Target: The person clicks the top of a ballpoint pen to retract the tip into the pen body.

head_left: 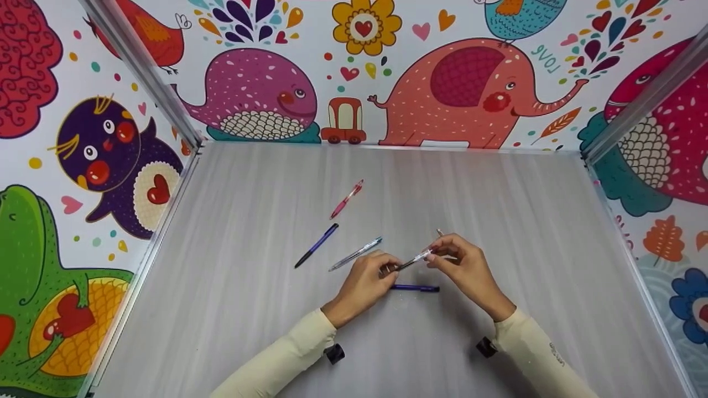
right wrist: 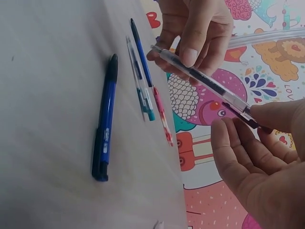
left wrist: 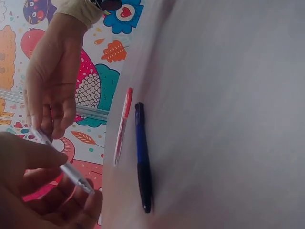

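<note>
Between both hands is a clear ballpoint pen (head_left: 414, 258) with a dark refill and dark clip, tilted above the table. My left hand (head_left: 366, 279) pinches it near the writing tip. At the clip end, my right hand (head_left: 464, 265) holds it between thumb and fingers, as the right wrist view shows along the pen's barrel (right wrist: 214, 87). A blue pen (head_left: 417, 288) with a black grip lies just below the hands, its left end hidden by the left hand. Beyond the right hand lies a clear pen with a red part (left wrist: 124, 124), mostly covered in the head view.
Left of the hands lie a clear pen with a blue-green end (head_left: 354, 255), a blue and black pen (head_left: 316, 246) and a pink-red pen (head_left: 347, 200). The grey table (head_left: 249, 182) is bordered by walls with cartoon animals (head_left: 453, 94) and metal corner posts.
</note>
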Tool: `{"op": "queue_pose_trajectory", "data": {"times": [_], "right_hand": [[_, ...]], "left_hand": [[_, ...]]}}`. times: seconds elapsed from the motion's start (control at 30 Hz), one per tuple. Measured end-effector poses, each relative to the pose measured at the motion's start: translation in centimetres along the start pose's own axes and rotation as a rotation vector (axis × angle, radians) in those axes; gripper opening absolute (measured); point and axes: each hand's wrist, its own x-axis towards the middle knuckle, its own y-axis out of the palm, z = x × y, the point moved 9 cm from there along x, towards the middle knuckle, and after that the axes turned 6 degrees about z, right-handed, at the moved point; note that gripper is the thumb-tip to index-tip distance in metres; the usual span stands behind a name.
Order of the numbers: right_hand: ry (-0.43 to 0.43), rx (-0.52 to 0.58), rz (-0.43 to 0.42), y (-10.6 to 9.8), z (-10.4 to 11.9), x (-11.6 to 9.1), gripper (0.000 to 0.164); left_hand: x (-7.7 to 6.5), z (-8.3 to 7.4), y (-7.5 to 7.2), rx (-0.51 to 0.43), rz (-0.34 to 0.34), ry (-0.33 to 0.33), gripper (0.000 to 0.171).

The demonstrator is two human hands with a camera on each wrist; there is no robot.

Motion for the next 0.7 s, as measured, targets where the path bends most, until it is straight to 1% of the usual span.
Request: {"op": "queue_pose_trajectory", "data": {"times": [0.27, 0.33, 0.47, 0.57, 0.7], "right_hand": [[0.052, -0.122, -0.043, -0.7, -0.6, -0.7, 0.018], [0.061, -0.16, -0.043, -0.8, -0.9, -1.0, 0.018], [0.053, -0.258, -0.034, -0.7, -1.4, -1.4, 0.021], [0.042, -0.316, -0.03, -0.7, -1.6, -1.7, 0.022], [0.044, -0.36, -0.027, -0.6, -2.0, -1.9, 0.021]], "left_hand": [[0.8, -0.2, -0.4, 0.171, 0.003, 0.075, 0.011], [1.1, -0.1, -0.4, 0.214, 0.007, 0.101, 0.01], [1.7, -0.1, -0.2, 0.309, 0.023, 0.165, 0.011], [2.2, -0.1, 0.0, 0.36, 0.029, 0.216, 0.012], [2.8, 0.0, 0.3, 0.395, 0.031, 0.27, 0.011]]}}
